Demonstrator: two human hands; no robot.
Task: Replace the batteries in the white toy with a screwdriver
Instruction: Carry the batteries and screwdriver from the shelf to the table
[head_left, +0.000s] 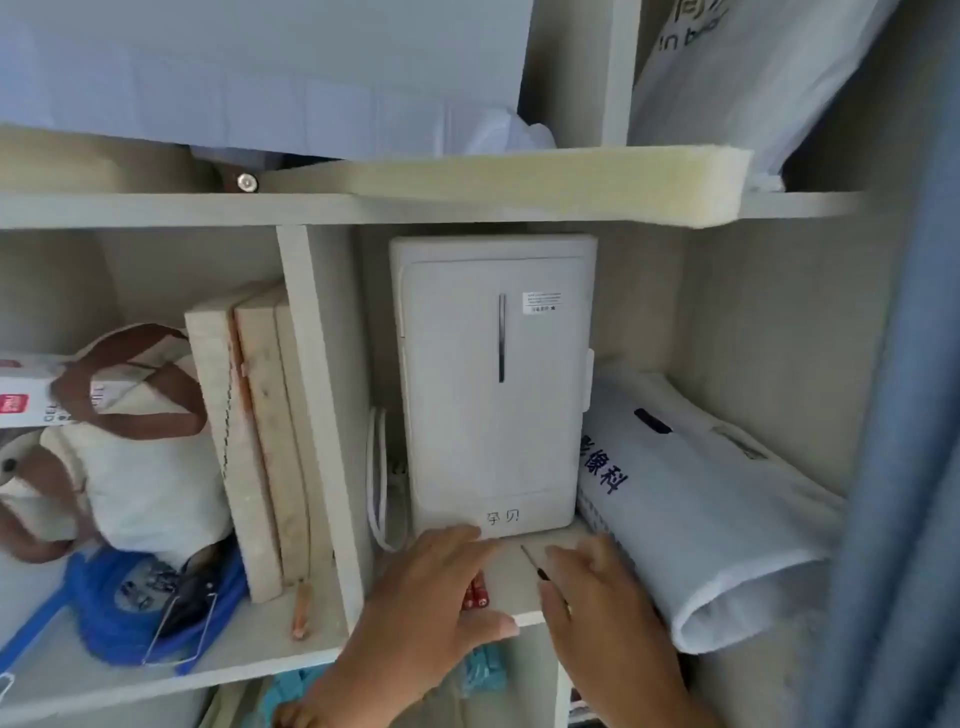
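- Shelf (515, 584), middle compartment: both hands reach in from the lower edge of view; wrists and forearms are cut off.
- Left hand (431, 587): fingers stretched out and close together, lying flat on the shelf board. Fingertips reach the foot of the white box (493, 389); the thumb lies along the board's front edge.
- Batteries (479, 597): red, lying on the shelf board near its front edge, just beside the left palm. Only the ends show, the rest is under the hand. Count unclear, at least two.
- Screwdriver (532, 561): thin shaft and dark handle, lying on the board between the hands, tip pointing at the white box. The handle's rear end runs under the right hand (602, 592).
- Right hand: fingers extended forward, over the handle. Cannot tell whether it pinches the handle or only covers it.
- White box: upright at the back, lettering at the base blurred.
- White bag (701, 509): lies to the right, touching the right hand's outer side.
- Left compartment: plush toy (130, 483), white and brown, partly cut off.
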